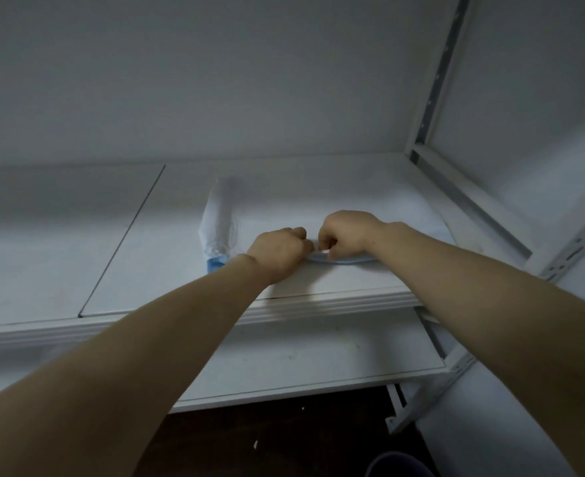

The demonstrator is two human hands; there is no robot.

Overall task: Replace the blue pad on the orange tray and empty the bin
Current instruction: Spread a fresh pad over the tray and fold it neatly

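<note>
Your arms are reaching, left hand (280, 251) and right hand (347, 235) pinching the pad (351, 260) edge (grips narrow), likely to draw it out.

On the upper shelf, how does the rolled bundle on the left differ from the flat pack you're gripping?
The rolled bundle is narrow and crumpled; the flat pack lies wide and low. The bundle is untouched; left hand and right hand pinch the flat pack's front edge. Both look whitish with blue at the near end, on one shelf.
</note>
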